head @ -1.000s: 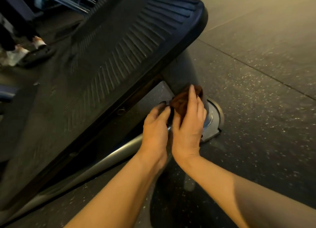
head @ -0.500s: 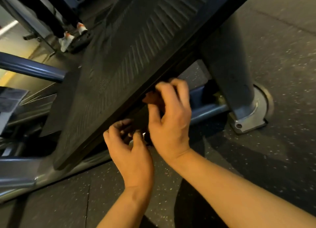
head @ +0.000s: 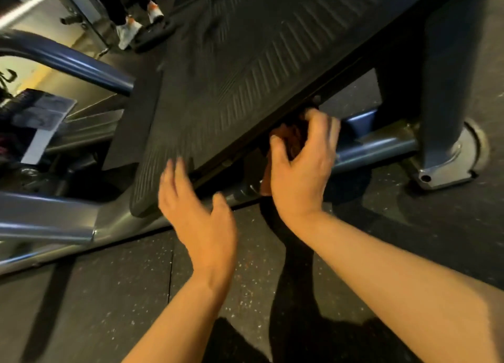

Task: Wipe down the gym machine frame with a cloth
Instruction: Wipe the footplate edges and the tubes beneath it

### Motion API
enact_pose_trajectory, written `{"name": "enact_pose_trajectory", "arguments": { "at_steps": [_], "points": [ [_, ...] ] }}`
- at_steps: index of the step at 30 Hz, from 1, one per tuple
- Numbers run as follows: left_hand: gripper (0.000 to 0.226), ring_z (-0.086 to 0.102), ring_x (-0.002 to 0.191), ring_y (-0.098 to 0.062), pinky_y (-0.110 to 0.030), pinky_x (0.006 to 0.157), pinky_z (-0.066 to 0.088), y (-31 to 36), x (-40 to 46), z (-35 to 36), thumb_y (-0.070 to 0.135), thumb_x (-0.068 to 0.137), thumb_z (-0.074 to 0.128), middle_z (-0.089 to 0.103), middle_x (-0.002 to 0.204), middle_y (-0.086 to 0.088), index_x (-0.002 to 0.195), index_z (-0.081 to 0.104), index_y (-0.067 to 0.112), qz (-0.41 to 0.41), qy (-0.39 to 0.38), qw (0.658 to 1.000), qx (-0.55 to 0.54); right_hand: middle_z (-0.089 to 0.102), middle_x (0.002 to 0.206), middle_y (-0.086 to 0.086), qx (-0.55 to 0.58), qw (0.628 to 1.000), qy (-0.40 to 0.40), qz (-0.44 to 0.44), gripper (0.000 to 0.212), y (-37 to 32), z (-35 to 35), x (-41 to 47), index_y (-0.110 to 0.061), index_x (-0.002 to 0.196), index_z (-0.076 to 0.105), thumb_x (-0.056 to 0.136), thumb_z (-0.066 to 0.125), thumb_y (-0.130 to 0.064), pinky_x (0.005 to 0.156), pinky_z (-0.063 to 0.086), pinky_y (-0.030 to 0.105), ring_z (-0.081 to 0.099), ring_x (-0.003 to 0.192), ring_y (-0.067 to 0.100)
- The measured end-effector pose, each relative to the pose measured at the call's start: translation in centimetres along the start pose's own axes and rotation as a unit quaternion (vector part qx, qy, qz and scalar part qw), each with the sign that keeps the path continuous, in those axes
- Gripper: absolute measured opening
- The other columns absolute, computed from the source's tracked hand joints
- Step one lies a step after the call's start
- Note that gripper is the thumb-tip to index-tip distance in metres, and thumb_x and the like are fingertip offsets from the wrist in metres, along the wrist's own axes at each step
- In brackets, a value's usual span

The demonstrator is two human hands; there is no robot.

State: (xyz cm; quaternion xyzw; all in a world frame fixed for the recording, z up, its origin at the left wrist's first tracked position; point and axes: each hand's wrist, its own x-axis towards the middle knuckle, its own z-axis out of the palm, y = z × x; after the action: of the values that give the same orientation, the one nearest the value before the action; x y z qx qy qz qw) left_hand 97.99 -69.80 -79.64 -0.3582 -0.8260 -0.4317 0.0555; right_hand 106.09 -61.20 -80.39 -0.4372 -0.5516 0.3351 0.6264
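A brown cloth is bunched under the lower edge of the machine's black ribbed footplate. My right hand grips the cloth with curled fingers and holds it against the grey-blue frame tube beneath the plate. Part of the cloth hangs down behind my palm. My left hand hovers open with straight fingers beside the plate's lower corner, holding nothing; whether it touches the plate is unclear. The frame tube runs from lower left to the upright post and its metal foot at the right.
Speckled black rubber floor lies in front of the machine. More blue frame bars and a placard sit at the left. Another person's legs and white shoes stand at the top left.
My right hand carried the cloth from the post's base leftward along the tube under the footplate. My left hand uncurled and spread out near the plate's corner. The view shifted left.
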Motion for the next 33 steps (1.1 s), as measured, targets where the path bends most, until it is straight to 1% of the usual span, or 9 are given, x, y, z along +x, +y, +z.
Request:
{"name": "enact_pose_trajectory", "arguments": {
  "at_steps": [5,7,12,16,20,22,25,29,33],
  "points": [
    [0.084,0.005,0.149,-0.012,-0.033,0.122,0.008,-1.9,0.3,-0.6,-0.005,0.082,0.059,0.017,0.161,0.002,0.153,0.021,0.017,0.069,-0.078,0.995,0.014,0.049,0.110,0.008,-0.057,0.987,-0.148,-0.001,0.024,-0.4,2.8,-3.6,-0.005,0.101,0.057,0.080,0.069,-0.002,0.090,0.050,0.042,0.055,0.104,0.023],
    [0.085,0.007,0.149,-0.012,-0.037,0.122,0.010,-2.6,0.5,-0.8,-0.005,0.080,0.060,0.019,0.160,0.000,0.153,0.022,0.015,0.088,-0.083,0.993,0.010,0.049,0.109,0.008,-0.052,0.989,-0.137,0.009,0.021,-0.6,2.8,-3.1,-0.004,0.100,0.058,0.082,0.067,-0.002,0.089,0.049,0.037,0.055,0.101,0.019],
    [0.089,0.009,0.149,-0.012,-0.047,0.121,0.014,-3.9,0.6,-1.3,-0.005,0.079,0.063,0.020,0.160,0.002,0.153,0.019,0.017,0.118,-0.098,0.988,0.029,0.044,0.124,0.009,-0.032,0.999,0.006,0.025,0.035,-1.8,2.2,-1.2,-0.002,0.114,0.049,0.083,0.063,0.004,0.085,0.031,-0.006,0.040,0.102,-0.005],
    [0.087,0.005,0.148,-0.005,-0.043,0.121,0.019,-4.4,-0.5,-1.8,-0.008,0.083,0.059,0.013,0.160,0.008,0.153,0.017,0.020,0.108,-0.104,0.988,-0.034,0.042,0.123,0.008,-0.051,0.997,-0.041,0.031,0.031,-1.8,4.3,-3.2,-0.005,0.111,0.048,0.084,0.064,-0.001,0.082,0.036,0.004,0.049,0.110,0.012],
    [0.057,0.040,0.125,0.001,-0.029,0.110,0.037,-6.4,-3.1,-1.7,0.005,0.089,0.063,0.035,0.139,0.002,0.140,0.038,0.016,-0.018,-0.004,0.993,-0.117,0.045,0.115,0.000,-0.008,0.989,-0.137,0.053,0.025,-1.2,4.0,-5.7,-0.009,0.111,0.053,0.089,0.064,-0.008,0.082,0.038,0.002,0.049,0.095,-0.001],
    [0.037,0.052,0.113,0.003,-0.035,0.103,0.046,-6.5,-3.0,-1.4,0.017,0.096,0.057,0.050,0.127,0.009,0.131,0.046,0.024,-0.145,-0.082,0.953,-0.253,0.048,0.116,-0.002,-0.008,0.978,-0.189,0.093,0.024,-0.7,3.5,-7.2,-0.012,0.115,0.057,0.091,0.063,-0.014,0.086,0.039,0.005,0.051,0.097,0.000],
    [0.034,0.063,0.113,-0.013,-0.034,0.100,0.048,-6.0,-2.4,-0.6,0.009,0.098,0.052,0.067,0.119,0.001,0.128,0.056,0.024,-0.247,-0.180,0.847,-0.435,0.059,0.119,-0.002,0.036,0.945,-0.286,0.152,0.023,-0.5,3.4,-9.0,-0.010,0.116,0.067,0.097,0.053,-0.013,0.097,0.042,0.015,0.055,0.108,0.002],
    [0.019,0.065,0.093,-0.025,-0.041,0.090,0.053,-6.3,-1.0,0.7,-0.001,0.095,0.053,0.068,0.105,-0.015,0.110,0.063,0.005,-0.341,-0.043,0.826,-0.446,0.057,0.127,-0.003,0.003,0.947,-0.288,0.140,0.031,-1.0,3.1,-7.5,-0.015,0.128,0.060,0.099,0.050,-0.012,0.103,0.042,0.024,0.052,0.118,0.006],
    [0.010,0.067,0.100,-0.032,-0.060,0.090,0.051,-7.1,2.2,1.2,0.007,0.095,0.057,0.066,0.111,-0.017,0.097,0.052,0.015,-0.457,0.095,0.751,-0.466,0.048,0.129,0.007,0.029,0.961,-0.232,0.148,0.035,-0.9,2.4,-4.9,-0.018,0.133,0.042,0.099,0.050,-0.018,0.092,0.044,0.025,0.050,0.114,0.011]
  ]
}}
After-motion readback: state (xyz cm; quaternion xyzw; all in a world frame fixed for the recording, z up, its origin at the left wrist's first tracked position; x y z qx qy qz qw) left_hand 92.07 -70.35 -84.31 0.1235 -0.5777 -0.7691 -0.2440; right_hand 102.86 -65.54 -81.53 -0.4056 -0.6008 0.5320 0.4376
